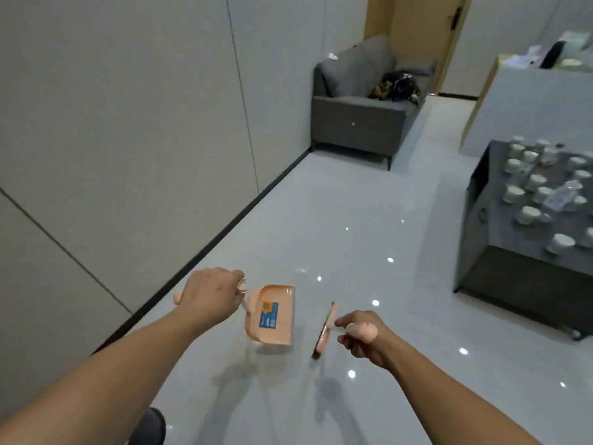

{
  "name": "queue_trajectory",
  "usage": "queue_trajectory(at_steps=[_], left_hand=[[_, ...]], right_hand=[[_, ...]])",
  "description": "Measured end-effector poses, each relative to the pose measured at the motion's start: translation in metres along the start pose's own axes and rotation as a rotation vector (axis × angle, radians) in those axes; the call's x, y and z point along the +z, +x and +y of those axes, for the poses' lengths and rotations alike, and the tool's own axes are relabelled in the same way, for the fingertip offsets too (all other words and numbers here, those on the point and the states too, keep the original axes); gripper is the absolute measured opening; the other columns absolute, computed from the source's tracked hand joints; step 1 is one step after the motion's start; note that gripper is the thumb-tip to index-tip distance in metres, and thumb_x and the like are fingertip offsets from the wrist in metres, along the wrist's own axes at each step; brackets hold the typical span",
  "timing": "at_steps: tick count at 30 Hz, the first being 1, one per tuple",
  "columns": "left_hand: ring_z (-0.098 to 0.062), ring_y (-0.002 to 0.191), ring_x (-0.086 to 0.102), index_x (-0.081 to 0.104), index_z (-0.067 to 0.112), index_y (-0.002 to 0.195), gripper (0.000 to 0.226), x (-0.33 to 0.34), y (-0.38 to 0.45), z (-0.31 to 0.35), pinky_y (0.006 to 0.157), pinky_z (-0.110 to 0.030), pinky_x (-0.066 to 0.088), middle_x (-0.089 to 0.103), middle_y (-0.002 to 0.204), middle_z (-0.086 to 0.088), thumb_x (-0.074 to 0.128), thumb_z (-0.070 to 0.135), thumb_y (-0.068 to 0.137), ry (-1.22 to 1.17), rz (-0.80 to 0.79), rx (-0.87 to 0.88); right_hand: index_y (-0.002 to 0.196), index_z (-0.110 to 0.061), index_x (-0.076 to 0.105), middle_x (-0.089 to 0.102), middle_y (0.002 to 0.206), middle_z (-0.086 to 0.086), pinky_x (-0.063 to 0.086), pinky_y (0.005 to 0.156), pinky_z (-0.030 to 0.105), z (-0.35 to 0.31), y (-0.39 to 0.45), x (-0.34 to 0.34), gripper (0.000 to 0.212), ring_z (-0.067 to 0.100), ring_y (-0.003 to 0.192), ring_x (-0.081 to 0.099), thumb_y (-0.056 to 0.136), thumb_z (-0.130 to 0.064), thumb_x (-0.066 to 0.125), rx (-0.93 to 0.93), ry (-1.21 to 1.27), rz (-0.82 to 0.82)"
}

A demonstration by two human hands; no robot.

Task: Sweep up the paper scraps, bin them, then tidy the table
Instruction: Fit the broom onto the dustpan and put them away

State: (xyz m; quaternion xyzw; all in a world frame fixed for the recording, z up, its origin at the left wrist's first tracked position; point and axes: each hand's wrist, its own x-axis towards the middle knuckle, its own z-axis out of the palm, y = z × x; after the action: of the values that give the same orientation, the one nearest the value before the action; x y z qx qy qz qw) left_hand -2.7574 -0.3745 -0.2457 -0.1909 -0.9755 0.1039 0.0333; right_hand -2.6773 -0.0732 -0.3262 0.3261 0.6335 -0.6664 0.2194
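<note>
Head view: left hand grips a peach dustpan by its handle; right hand grips a brush — both held above the floor. No scraps visible. The table — well apart, right — looks cluttered with cups, so tidying likely remains.

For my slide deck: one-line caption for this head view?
Left hand holds the dustpan, right hand the brush, above the floor.

Your left hand holds the dustpan left of the brush, which your right hand holds; both hang above the floor. The table stands to your right, with cups on it. The sofa sits ahead against the wall on your left.
</note>
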Motion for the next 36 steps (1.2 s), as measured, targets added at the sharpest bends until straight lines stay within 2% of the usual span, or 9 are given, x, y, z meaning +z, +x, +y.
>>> queue_trajectory(at_steps=[5,7,10,15,21,26,30,33,36], left_hand=[[-0.021,0.066,0.053,0.059,0.029,0.091,0.021,0.002,0.105,0.075,0.055,-0.03,0.03,0.059,0.073,0.005,0.049,0.047,0.087,-0.071,0.011,0.144],[-0.021,0.064,0.049,0.059,0.03,0.092,0.02,0.004,0.146,0.106,0.055,-0.03,0.029,0.059,0.073,0.004,0.05,0.047,0.087,-0.089,0.015,0.223],[-0.022,0.063,0.05,0.06,0.029,0.094,0.02,0.006,0.211,0.155,0.055,-0.03,0.03,0.061,0.075,0.004,0.051,0.045,0.087,-0.107,0.024,0.377],[-0.024,0.076,0.06,0.062,0.029,0.097,0.021,0.011,0.323,0.236,0.057,-0.03,0.03,0.064,0.084,0.001,0.05,0.044,0.088,-0.149,0.018,0.598],[-0.023,0.074,0.056,0.061,0.027,0.094,0.023,-0.01,0.445,0.326,0.059,-0.029,0.033,0.061,0.085,0.001,0.051,0.046,0.086,-0.132,-0.026,0.823],[-0.02,0.069,0.05,0.06,0.028,0.091,0.032,-0.035,0.498,0.392,0.058,-0.03,0.032,0.054,0.075,0.005,0.057,0.058,0.082,-0.077,-0.033,0.962],[-0.018,0.062,0.046,0.06,0.029,0.087,0.044,-0.037,0.515,0.417,0.056,-0.03,0.032,0.041,0.062,0.008,0.054,0.071,0.078,-0.076,-0.034,1.026],[-0.014,0.053,0.044,0.061,0.028,0.084,0.047,-0.031,0.529,0.42,0.053,-0.029,0.03,0.045,0.058,0.008,0.051,0.074,0.079,-0.097,-0.052,0.985],[-0.014,0.053,0.048,0.06,0.029,0.082,0.056,-0.022,0.539,0.423,0.052,-0.029,0.033,0.048,0.058,0.007,0.036,0.079,0.078,-0.105,-0.086,0.912]], right_hand=[[0.092,0.001,0.064,0.058,0.07,0.018,0.028,0.042,0.022,-0.024,0.017,-0.074,0.044,0.019,0.047,0.041,0.055,-0.022,0.057,0.001,0.142,0.15],[0.094,-0.001,0.067,0.061,0.065,0.017,0.031,0.042,0.022,-0.029,0.029,-0.1,0.042,0.019,0.044,0.043,0.065,-0.03,0.062,0.002,0.18,0.239],[0.098,0.0,0.064,0.066,0.062,0.019,0.034,0.041,0.021,-0.039,0.053,-0.14,0.035,0.02,0.042,0.048,0.084,-0.031,0.054,0.016,0.237,0.362],[0.095,-0.003,0.063,0.068,0.065,0.023,0.037,0.041,0.023,-0.076,0.085,-0.199,0.034,0.023,0.043,0.051,0.088,-0.032,0.046,-0.002,0.328,0.523],[0.092,-0.001,0.066,0.069,0.064,0.023,0.035,0.039,0.022,-0.155,0.113,-0.253,0.038,0.023,0.04,0.051,0.087,-0.029,0.04,0.017,0.334,0.683],[0.077,-0.007,0.066,0.06,0.056,0.02,0.028,0.039,0.019,-0.229,0.139,-0.274,0.032,0.021,0.035,0.042,0.076,-0.03,0.044,-0.039,0.373,0.677],[0.069,-0.013,0.065,0.052,0.053,0.012,0.022,0.038,0.02,-0.271,0.168,-0.289,0.036,0.019,0.036,0.035,0.083,-0.039,0.044,-0.069,0.442,0.603],[0.064,-0.014,0.062,0.05,0.053,0.011,0.021,0.039,0.02,-0.29,0.189,-0.301,0.039,0.018,0.036,0.034,0.087,-0.039,0.042,-0.061,0.427,0.547],[0.064,-0.014,0.062,0.05,0.054,0.012,0.025,0.035,0.016,-0.3,0.204,-0.312,0.04,0.017,0.034,0.035,0.082,-0.041,0.039,-0.076,0.36,0.493]])
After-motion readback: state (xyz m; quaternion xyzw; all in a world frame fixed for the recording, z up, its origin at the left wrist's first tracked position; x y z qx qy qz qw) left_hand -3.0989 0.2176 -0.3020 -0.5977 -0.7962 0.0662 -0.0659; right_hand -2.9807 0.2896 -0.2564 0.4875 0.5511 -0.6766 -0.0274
